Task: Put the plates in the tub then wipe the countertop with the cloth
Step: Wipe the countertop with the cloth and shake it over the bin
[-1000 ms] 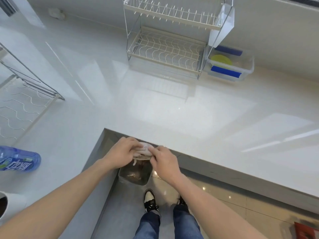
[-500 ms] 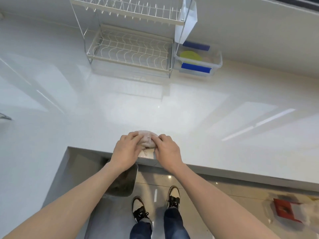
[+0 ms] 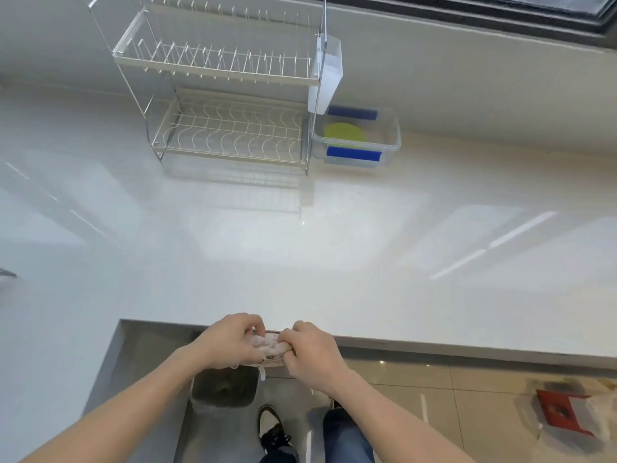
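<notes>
Head view: plate [image 3: 344, 135] already lies in the tub [image 3: 394, 142] at upper centre-right, wiping not yet begun; left hand [image 3: 230, 342] and right hand [image 3: 310, 352] clamp the bunched cloth [image 3: 270, 345] at the countertop [image 3: 300, 262] edge, lower centre; next, probably press it flat and sweep.

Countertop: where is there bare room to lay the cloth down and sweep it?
The countertop is bare between the front edge and the dish rack. Crowded only at the back wall: rack and tub side by side. Both hands bunch the cloth at the edge.
</notes>
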